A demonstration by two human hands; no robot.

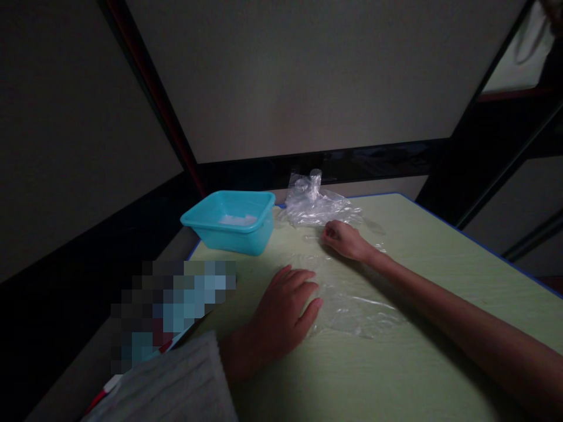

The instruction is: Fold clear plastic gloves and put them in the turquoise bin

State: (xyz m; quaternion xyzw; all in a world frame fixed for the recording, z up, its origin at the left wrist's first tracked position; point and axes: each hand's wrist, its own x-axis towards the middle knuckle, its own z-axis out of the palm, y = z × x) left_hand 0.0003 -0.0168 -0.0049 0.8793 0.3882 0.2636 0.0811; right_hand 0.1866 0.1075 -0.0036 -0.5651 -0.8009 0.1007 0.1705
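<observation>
Turquoise basket point(237, 239): far left corner of the worktop point(422, 234), pale contents low inside, indistinct
Left hand point(284, 308): fingers loosely spread, at the film's left edge; contact unclear
Clear crumpled plastic point(313, 202): by the far edge
Clear film point(358, 310): flat, mid-worktop
Right hand point(345, 239): fingers curled; grip unclear

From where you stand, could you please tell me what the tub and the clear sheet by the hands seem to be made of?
The tub looks like smooth, slightly shiny moulded plastic: even turquoise colour, rounded rim. The clear sheet seems thin, glossy plastic film, since the table shows through between bright creases.
</observation>
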